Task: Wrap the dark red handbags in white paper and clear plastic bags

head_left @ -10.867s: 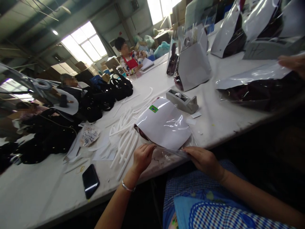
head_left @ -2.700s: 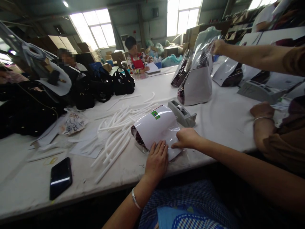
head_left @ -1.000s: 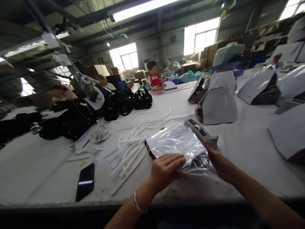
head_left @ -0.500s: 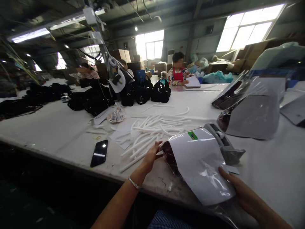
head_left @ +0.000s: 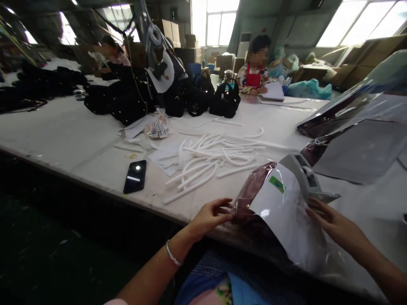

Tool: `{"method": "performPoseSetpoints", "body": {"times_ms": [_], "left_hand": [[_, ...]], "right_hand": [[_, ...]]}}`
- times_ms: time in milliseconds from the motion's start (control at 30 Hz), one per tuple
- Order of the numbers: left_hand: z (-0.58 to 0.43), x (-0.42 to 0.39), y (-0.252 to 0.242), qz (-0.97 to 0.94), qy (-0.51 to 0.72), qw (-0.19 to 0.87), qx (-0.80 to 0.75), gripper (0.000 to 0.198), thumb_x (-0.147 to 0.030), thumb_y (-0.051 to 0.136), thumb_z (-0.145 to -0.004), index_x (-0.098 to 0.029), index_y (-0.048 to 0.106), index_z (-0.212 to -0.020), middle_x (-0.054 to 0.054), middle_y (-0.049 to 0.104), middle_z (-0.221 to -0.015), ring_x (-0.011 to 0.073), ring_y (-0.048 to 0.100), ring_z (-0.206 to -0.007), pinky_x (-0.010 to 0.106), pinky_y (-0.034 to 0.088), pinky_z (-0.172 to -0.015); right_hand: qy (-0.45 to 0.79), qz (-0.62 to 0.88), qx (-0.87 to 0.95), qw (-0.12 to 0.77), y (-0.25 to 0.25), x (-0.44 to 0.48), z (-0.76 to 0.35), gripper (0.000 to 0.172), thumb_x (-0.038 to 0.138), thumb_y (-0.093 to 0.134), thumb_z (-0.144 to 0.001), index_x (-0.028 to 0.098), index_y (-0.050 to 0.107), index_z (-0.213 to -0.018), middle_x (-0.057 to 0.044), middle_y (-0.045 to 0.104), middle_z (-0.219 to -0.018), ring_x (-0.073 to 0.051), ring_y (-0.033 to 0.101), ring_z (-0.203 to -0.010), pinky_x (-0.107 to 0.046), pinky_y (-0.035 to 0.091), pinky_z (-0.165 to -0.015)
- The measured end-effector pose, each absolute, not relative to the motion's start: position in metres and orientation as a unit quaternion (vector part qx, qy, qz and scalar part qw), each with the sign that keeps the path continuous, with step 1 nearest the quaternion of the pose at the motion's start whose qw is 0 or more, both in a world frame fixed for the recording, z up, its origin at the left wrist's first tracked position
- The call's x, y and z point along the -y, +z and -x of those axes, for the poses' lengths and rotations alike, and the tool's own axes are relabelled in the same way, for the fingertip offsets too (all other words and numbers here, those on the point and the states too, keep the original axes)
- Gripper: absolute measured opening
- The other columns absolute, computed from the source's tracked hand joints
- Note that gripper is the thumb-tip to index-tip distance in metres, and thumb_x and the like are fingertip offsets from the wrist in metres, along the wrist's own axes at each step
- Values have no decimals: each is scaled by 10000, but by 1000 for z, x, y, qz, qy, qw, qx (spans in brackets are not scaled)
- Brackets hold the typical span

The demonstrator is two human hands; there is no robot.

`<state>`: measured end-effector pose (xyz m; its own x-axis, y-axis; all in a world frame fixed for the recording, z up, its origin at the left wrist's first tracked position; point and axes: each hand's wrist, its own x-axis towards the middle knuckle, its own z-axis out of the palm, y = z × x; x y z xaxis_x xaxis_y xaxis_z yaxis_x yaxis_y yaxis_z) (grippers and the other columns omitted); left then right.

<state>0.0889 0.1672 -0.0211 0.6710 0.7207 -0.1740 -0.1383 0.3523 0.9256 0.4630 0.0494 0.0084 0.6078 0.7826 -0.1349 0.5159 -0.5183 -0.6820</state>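
Observation:
Between my hands, at the table's front edge, is a dark red handbag (head_left: 254, 190) inside a clear plastic bag, tilted, with a white sheet (head_left: 286, 212) over its face. A green sticker (head_left: 277, 184) sits near the top. My left hand (head_left: 213, 217) has its thumb and fingers closed at the left edge of the plastic. On the right side, my right hand (head_left: 327, 218) grips the plastic, some of its fingertips hidden. A grey tape dispenser (head_left: 305, 171) stands just behind the wrapped bag.
White tubes (head_left: 210, 156) lie in a loose pile mid-table, with a black phone (head_left: 135, 177) and crumpled printed plastic (head_left: 159, 127) to their left. Black handbags (head_left: 225, 99) stand farther back. More wrapped bags (head_left: 359, 148) rest at right. A co-worker (head_left: 254, 72) sits across the table.
The wrapped bag has tilted, showing more of its dark red side. My left hand has closed in on its edge, and my right hand has shifted up its side. The view has dipped downward.

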Motion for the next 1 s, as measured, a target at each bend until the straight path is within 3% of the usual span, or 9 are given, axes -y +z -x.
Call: {"method": "performPoseSetpoints", "body": {"times_ms": [67,167,333,400,567,700,833,933,1000], "left_hand": [[-89,-165,-28,-499,281,773,-272,551,-345,878,-683,-178,691,-1174,90,696,-1095,187,659,-926,307,509,-847],[-88,-165,-33,-498,320,761,-267,325,-320,866,-702,-145,714,-931,69,704,-979,170,664,-885,299,513,-854],[-86,-162,-38,-516,403,719,-231,182,-302,778,-816,-155,673,-842,128,638,-1314,245,637,-1166,353,502,-983],[-87,-159,-41,-512,427,707,-239,158,-314,731,-863,-163,686,-872,129,669,-1283,249,670,-1126,381,504,-997],[-89,-150,-45,-542,495,599,-319,153,-334,723,-871,-191,766,-905,80,769,-1049,234,714,-1006,350,533,-954],[-79,-147,-34,-605,480,514,-373,196,-386,701,-882,-204,770,-858,49,771,-874,198,706,-834,305,539,-828],[-65,-149,-17,-543,390,642,-375,328,-466,661,-893,-163,713,-781,43,713,-725,149,651,-670,244,492,-639],[-61,-150,-15,-421,347,767,-339,383,-514,675,-864,-141,670,-779,41,695,-745,108,611,-600,201,444,-549],[-62,-151,-19,-393,365,775,-333,403,-528,655,-873,-138,653,-772,37,680,-744,97,598,-590,200,454,-560]], "right_hand": [[75,835,469,279,23,-49,-442,541,488,699,-833,289,622,-1330,-155,631,-1334,-400,664,-1082,-501,481,-1023],[-45,716,626,308,48,-54,-401,481,378,630,-922,300,569,-1392,-122,555,-1432,-352,583,-1241,-454,423,-1104],[-36,537,789,297,56,-78,-363,560,329,577,-949,271,440,-1489,-101,451,-1522,-343,394,-1413,-555,321,-1173],[-20,510,813,279,52,-86,-360,571,357,540,-962,247,412,-1507,-114,432,-1534,-355,369,-1425,-590,296,-1171],[-29,468,845,257,65,-95,-341,536,318,550,-951,214,460,-1469,-123,518,-1464,-335,439,-1381,-584,290,-1172],[-39,433,883,176,89,-99,-304,464,276,655,-903,233,565,-1356,-70,670,-1288,-292,565,-1269,-552,274,-1186],[-20,434,894,111,95,-104,-277,366,318,649,-919,232,620,-1274,-47,720,-1169,-248,652,-1109,-536,268,-1180],[-23,455,884,102,88,-107,-271,323,322,627,-935,208,637,-1237,-65,717,-1150,-242,660,-1037,-478,400,-1076],[-31,478,872,102,85,-109,-270,300,325,626,-937,192,649,-1205,-74,721,-1112,-243,660,-980,-428,476,-949]]}}
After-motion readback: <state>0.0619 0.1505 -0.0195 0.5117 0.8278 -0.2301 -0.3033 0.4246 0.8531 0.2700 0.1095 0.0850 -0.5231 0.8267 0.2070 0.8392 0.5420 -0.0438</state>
